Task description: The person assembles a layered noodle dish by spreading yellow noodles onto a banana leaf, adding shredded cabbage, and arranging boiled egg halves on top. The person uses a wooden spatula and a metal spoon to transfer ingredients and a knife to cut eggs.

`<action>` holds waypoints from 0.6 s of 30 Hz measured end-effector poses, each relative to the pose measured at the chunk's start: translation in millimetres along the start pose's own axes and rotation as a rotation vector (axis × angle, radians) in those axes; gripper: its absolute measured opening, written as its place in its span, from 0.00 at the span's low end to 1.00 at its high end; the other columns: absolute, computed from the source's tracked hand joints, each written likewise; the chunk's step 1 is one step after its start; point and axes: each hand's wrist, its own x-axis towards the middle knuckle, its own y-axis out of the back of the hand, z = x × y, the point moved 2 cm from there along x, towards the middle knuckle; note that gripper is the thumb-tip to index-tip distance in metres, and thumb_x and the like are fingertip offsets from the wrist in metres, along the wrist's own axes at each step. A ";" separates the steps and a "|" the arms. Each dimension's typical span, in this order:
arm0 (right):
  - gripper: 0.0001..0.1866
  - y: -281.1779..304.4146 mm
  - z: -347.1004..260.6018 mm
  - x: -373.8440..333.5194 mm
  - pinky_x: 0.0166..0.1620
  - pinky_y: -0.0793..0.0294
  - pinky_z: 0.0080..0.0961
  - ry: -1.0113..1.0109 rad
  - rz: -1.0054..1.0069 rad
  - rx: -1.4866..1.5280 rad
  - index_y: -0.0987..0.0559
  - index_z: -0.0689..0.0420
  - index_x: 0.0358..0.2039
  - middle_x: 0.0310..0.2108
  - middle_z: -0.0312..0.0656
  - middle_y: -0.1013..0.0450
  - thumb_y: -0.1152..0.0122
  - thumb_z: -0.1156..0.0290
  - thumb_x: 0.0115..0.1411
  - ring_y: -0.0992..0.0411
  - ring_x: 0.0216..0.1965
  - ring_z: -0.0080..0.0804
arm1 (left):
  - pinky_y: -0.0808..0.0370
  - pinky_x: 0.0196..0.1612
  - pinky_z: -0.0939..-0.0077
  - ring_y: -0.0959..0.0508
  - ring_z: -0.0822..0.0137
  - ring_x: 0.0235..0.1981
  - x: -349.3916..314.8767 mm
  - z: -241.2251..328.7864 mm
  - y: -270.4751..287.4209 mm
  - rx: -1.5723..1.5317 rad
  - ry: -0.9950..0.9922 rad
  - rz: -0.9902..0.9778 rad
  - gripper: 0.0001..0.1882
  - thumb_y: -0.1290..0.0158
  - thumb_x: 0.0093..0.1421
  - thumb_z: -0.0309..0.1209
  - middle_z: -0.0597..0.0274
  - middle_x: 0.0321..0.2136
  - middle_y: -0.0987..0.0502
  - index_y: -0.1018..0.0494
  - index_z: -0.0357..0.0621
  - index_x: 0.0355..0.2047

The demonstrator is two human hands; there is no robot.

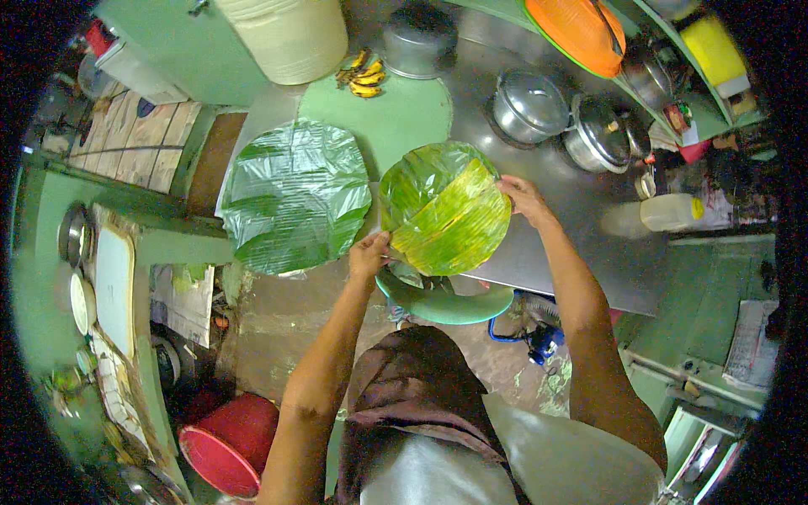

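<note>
Between my two hands is a round yellow-green banana leaf (450,210), glossy and ribbed, held up over the counter's front edge. My left hand (369,255) pinches its lower left rim. At its upper right rim, my right hand (522,200) is closed on the leaf. A larger round of dark green banana leaf (295,198) lies to the left, shiny on top and apart from both hands. Below the held leaf shows the teal curved rim (450,308) of something mostly hidden.
On the metal counter (581,244) stand lidded pots (530,105) and a cloudy plastic jug (669,215). Ripe bananas (364,76) lie near a cream bucket (290,38) and a dark pot (421,40). A red tub (229,446) is low left; a blue fan (543,341) stands below the counter.
</note>
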 end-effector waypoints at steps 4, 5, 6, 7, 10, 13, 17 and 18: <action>0.31 -32.8 -56.2 -9.6 0.38 0.22 0.29 0.139 -0.108 -0.067 0.30 0.62 0.58 0.45 0.43 0.24 0.38 0.56 0.60 0.24 0.42 0.28 | 0.26 0.31 0.79 0.27 0.74 0.25 -36.4 12.3 50.7 -0.134 -0.049 0.027 0.19 0.41 0.60 0.40 0.67 0.27 0.24 0.24 0.37 0.45; 0.30 -49.0 -74.2 -15.0 0.38 0.22 0.28 0.236 -0.215 -0.068 0.29 0.62 0.57 0.44 0.42 0.24 0.38 0.56 0.60 0.24 0.41 0.27 | 0.24 0.33 0.79 0.27 0.75 0.26 -48.6 13.7 69.7 -0.177 -0.056 0.046 0.21 0.40 0.59 0.40 0.67 0.30 0.23 0.25 0.36 0.47; 0.30 -71.0 -90.0 -19.1 0.37 0.22 0.27 0.226 -0.176 -0.129 0.28 0.62 0.57 0.44 0.42 0.23 0.38 0.56 0.60 0.24 0.41 0.27 | 0.23 0.35 0.78 0.27 0.75 0.28 -60.9 10.4 93.4 -0.227 -0.039 0.102 0.24 0.39 0.59 0.40 0.67 0.32 0.23 0.26 0.35 0.49; 0.29 -82.3 -107.1 -29.1 0.36 0.22 0.26 0.256 -0.200 -0.169 0.28 0.62 0.56 0.44 0.42 0.23 0.37 0.56 0.60 0.24 0.41 0.27 | 0.23 0.36 0.78 0.27 0.75 0.29 -78.9 10.4 99.7 -0.227 -0.019 0.130 0.24 0.39 0.59 0.39 0.64 0.36 0.22 0.26 0.35 0.49; 0.27 -166.7 -148.7 -57.4 0.30 0.24 0.25 0.433 -0.284 -0.215 0.24 0.61 0.52 0.39 0.40 0.22 0.36 0.55 0.58 0.25 0.34 0.25 | 0.23 0.37 0.78 0.26 0.74 0.30 -139.1 -1.7 167.1 -0.351 -0.090 0.276 0.24 0.39 0.59 0.39 0.61 0.38 0.22 0.26 0.35 0.50; 0.27 -255.0 -170.9 -99.3 0.29 0.25 0.25 0.531 -0.463 -0.242 0.22 0.62 0.50 0.37 0.40 0.21 0.35 0.54 0.57 0.25 0.31 0.25 | 0.23 0.36 0.77 0.25 0.74 0.30 -220.5 -28.8 228.0 -0.464 -0.172 0.402 0.21 0.40 0.60 0.39 0.64 0.35 0.21 0.25 0.36 0.48; 0.28 -353.8 -161.2 -175.0 0.34 0.24 0.27 0.420 -0.761 -0.291 0.24 0.60 0.53 0.45 0.40 0.23 0.36 0.54 0.58 0.24 0.39 0.28 | 0.24 0.36 0.77 0.24 0.74 0.29 -336.9 -95.1 271.0 -0.633 -0.103 0.593 0.18 0.40 0.60 0.38 0.66 0.32 0.20 0.24 0.39 0.45; 0.28 -382.5 -164.7 -188.3 0.35 0.24 0.28 0.448 -0.820 -0.291 0.24 0.59 0.53 0.46 0.40 0.23 0.36 0.54 0.58 0.25 0.41 0.28 | 0.24 0.36 0.77 0.24 0.74 0.29 -354.0 -104.7 281.4 -0.669 -0.133 0.635 0.18 0.40 0.60 0.38 0.66 0.32 0.20 0.23 0.39 0.45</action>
